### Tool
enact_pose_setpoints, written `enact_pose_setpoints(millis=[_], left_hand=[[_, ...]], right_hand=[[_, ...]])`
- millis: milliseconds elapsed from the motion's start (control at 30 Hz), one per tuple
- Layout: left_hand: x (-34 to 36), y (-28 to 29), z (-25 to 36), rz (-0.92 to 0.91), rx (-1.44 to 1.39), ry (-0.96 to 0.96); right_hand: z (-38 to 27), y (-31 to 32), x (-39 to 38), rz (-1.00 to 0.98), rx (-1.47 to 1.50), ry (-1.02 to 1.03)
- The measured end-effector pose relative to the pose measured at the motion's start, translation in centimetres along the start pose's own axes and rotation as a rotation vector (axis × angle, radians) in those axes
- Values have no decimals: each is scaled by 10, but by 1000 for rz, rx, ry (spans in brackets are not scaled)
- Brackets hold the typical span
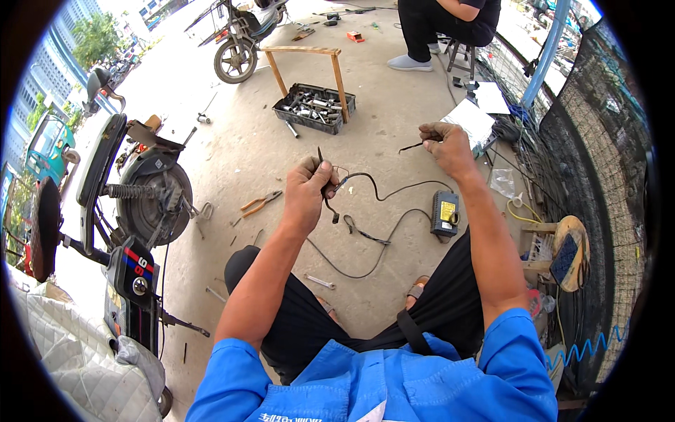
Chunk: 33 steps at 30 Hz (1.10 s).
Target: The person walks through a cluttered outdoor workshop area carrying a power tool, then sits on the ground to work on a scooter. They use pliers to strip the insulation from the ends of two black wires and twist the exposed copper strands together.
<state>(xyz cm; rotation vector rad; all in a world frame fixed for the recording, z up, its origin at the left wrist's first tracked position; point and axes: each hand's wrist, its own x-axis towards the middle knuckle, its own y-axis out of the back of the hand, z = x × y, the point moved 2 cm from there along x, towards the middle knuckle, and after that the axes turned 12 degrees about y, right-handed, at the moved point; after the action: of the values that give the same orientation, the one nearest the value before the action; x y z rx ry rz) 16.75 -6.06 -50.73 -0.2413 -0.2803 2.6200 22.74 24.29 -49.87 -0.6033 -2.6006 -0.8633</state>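
My left hand [309, 188] is closed on a black cable [365, 177], with thin bare wires fanning out beside the fingers. A dark pointed piece [320, 153] sticks up from the same grip; its kind is unclear. To the right, my right hand [450, 148] pinches a short black wire [410, 148], held apart from the left hand. A black charger box [437, 226] with a yellow label lies on the ground below my right forearm. A thin cord [385, 243] loops over the concrete near it. Pliers with orange handles [254, 205] lie left of my left hand.
Ahead stands a black tray [281, 114] of metal sockets with a wooden handle. An electric scooter [130, 267] is close on my left; a wrench [320, 282] lies between my feet. Another person [450, 21] sits at the back right. Mesh netting [587, 141] lines the right side.
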Motion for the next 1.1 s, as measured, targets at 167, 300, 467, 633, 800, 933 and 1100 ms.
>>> enact_pose_setpoints(millis=[167,300,467,633,800,933,1100], left_hand=[[-1,-2,-1,-21,-2,10],[-1,-4,-1,-22,12,23],[-1,-5,-3,-53,-14,21],[0,-8,-4,-88,-44,53],[1,-10,-10,-122,-33,49],[-1,-12,-9,-144,-76,103],[-1,-17,-3,-184,-137,200]], right_hand=[[-14,3,1,104,-143,206],[-19,0,0,42,4,138],[-43,-28,-11,-255,345,-27],[-62,-67,-32,-420,589,37],[-64,-89,-36,-520,559,83],[-59,-90,-32,-557,540,90],[-50,-94,-31,-572,832,-5]])
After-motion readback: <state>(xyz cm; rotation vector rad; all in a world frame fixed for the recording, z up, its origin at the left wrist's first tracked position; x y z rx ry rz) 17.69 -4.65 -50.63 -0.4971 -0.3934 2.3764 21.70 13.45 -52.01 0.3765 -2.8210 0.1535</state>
